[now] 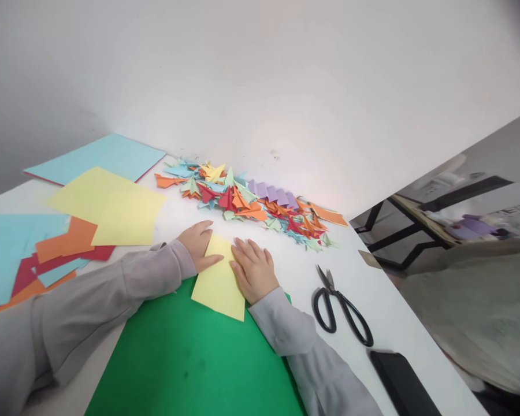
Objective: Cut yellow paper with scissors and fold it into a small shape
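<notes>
A yellow paper [220, 292] lies at the green sheet's [190, 352] 12 o'clock end. Left hand [198, 247], at the paper's 10 o'clock: grip wide, thumb across it. Right hand [255, 268], at 3: palm down, grip flattened.

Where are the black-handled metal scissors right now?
The scissors lie on the white table in the head view, right of the person's right hand and just beyond the flat black rectangular object.

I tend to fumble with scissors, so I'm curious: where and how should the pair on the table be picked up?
Probably by the black handle loops of the scissors, with the right hand coming from the person's side: the loops lie nearer, while the parted blades point away.
</notes>
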Motion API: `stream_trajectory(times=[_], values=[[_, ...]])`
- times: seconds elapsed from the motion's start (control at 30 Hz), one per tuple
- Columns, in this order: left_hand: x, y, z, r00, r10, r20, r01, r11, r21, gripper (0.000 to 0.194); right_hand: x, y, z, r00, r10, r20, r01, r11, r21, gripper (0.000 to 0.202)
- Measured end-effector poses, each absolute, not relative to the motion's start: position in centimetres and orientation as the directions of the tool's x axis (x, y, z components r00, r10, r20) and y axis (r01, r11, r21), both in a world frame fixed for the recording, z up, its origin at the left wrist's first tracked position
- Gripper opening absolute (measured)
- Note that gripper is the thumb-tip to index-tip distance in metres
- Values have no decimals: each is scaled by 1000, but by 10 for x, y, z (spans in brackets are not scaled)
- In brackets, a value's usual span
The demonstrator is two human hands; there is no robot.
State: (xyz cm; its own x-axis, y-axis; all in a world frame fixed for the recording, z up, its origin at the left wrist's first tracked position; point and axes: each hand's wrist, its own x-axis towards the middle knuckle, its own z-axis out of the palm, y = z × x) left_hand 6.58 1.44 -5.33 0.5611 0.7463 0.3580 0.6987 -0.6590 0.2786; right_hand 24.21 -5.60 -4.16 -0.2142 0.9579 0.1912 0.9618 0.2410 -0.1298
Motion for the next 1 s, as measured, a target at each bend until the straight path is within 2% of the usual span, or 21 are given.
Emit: stream_trajectory(times=[0.17,0.4,0.53,0.63,0.8,1.0], values=[[64,19,-53,561,738,376,635,-675,377,52,237,-48,-41,-230,952,201,957,259,-129,40],[57,16,-52,606,659,445,480,-749,456,54,237,-49,-39,-256,937,238,957,280,-73,37],[55,14,-51,645,594,480,393,-797,459,57,238,-46,-37,-256,922,292,956,287,-68,34],[55,13,-49,694,555,459,380,-824,421,57,238,-41,-38,-268,906,327,946,312,-89,28],[56,7,-46,774,454,441,361,-889,282,46,239,-39,-43,-271,895,353,936,331,-121,28],[61,-5,-37,805,435,404,417,-899,136,34,240,-39,-45,-259,897,358,937,324,-134,29]])
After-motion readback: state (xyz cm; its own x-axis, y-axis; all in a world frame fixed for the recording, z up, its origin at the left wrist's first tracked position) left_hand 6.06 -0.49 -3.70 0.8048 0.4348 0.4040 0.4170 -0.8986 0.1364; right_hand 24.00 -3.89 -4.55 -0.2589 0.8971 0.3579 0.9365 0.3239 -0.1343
